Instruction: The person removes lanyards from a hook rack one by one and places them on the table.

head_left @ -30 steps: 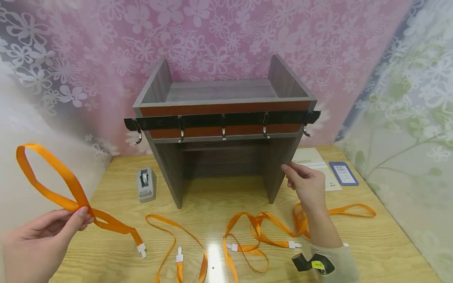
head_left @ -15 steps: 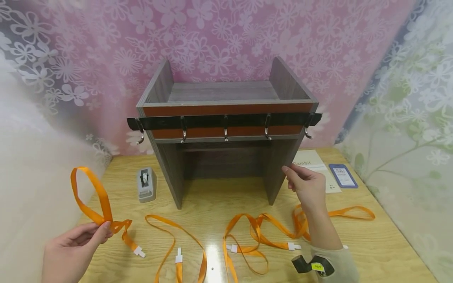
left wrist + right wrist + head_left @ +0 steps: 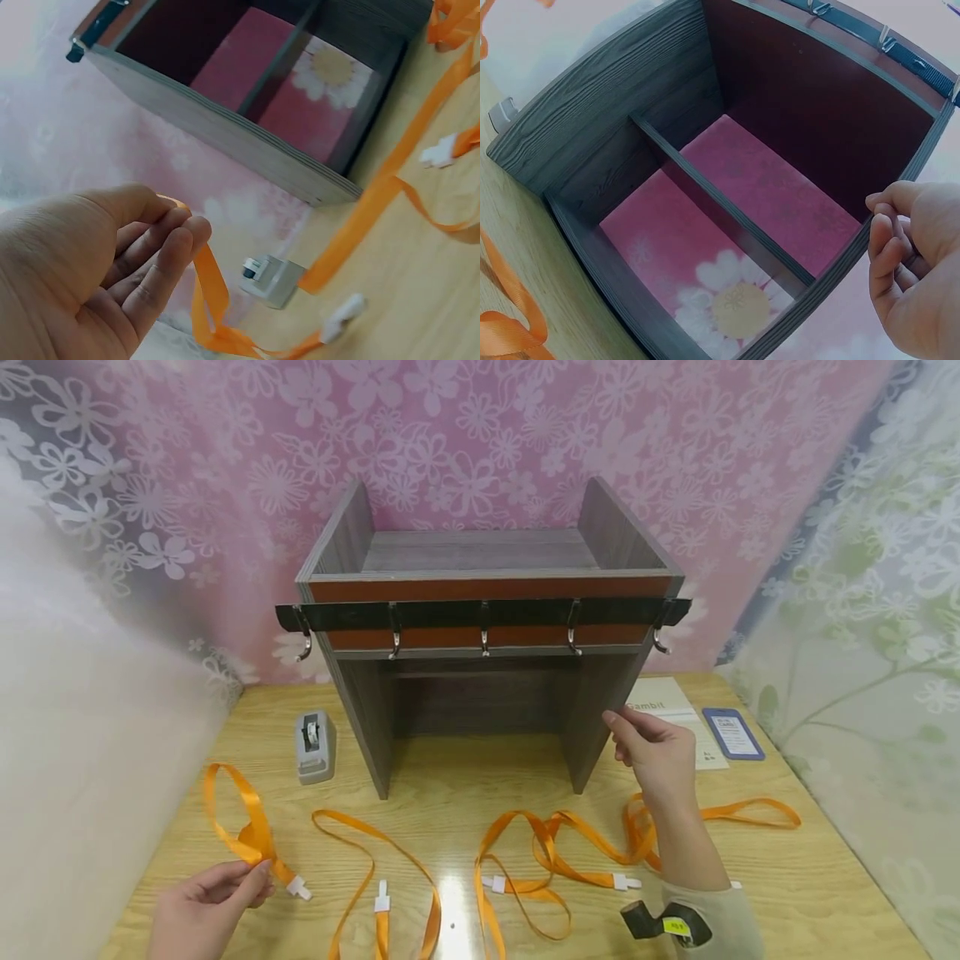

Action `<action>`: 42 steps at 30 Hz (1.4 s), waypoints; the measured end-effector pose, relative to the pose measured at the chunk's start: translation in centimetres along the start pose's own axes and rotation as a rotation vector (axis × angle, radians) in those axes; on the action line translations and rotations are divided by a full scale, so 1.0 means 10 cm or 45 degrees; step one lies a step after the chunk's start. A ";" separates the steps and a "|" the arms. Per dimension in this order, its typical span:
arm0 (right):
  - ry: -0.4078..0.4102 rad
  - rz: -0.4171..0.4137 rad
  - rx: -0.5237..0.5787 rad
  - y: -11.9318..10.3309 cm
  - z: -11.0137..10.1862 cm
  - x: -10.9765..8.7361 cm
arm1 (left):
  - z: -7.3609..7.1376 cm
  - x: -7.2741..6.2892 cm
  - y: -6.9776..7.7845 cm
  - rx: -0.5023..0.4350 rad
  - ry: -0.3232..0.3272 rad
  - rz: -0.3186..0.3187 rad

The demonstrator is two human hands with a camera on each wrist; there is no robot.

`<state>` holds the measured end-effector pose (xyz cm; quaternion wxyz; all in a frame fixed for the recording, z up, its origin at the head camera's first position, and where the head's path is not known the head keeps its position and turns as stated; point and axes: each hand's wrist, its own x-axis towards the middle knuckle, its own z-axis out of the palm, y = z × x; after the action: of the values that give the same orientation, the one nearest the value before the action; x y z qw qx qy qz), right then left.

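Between thumb and fingers my left hand (image 3: 210,903) pinches an orange lanyard (image 3: 257,827), low over the table's left side. Its strap stands up in a loop above the fingers, and a white plastic clip (image 3: 299,888) hangs at its other end. My right hand (image 3: 662,764) is raised at the right side panel of a grey wooden shelf unit (image 3: 480,552). Its fingers are loosely curled, the tips right at the panel's edge, and nothing shows in them. Several metal hooks (image 3: 484,643) line the black rail (image 3: 442,613) across the unit's front.
More orange lanyards (image 3: 431,885) lie spread over the wooden table (image 3: 480,768) in front of the unit. A grey tape dispenser (image 3: 314,748) sits left of it. To the right lie a cream booklet (image 3: 671,697) and a blue card holder (image 3: 733,733). Patterned fabric (image 3: 465,443) hangs behind.
My left hand has moved right and down with the lanyard, whose loop has drawn in and sunk toward the table. My right hand stays at the side panel.
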<state>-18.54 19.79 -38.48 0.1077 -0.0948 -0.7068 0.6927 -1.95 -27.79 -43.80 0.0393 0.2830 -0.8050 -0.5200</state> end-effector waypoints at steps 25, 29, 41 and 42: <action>0.013 0.015 0.098 0.04 -0.02 0.01 | 0.29 -0.03 -0.58 -0.159 -0.057 -0.058; 0.006 0.017 0.100 0.05 -0.01 0.01 | 0.28 -0.05 -0.63 -0.108 -0.081 -0.124; 0.047 0.005 0.130 0.03 0.04 0.00 | 0.30 -0.10 -0.77 -0.215 -0.060 -0.278; 0.054 0.005 0.147 0.03 0.04 0.00 | 0.30 -0.11 -0.78 -0.221 -0.047 -0.282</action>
<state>-18.69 19.43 -38.80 0.1266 -0.1046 -0.6629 0.7305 1.12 -27.12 -51.62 -0.0087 0.3560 -0.7214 -0.5939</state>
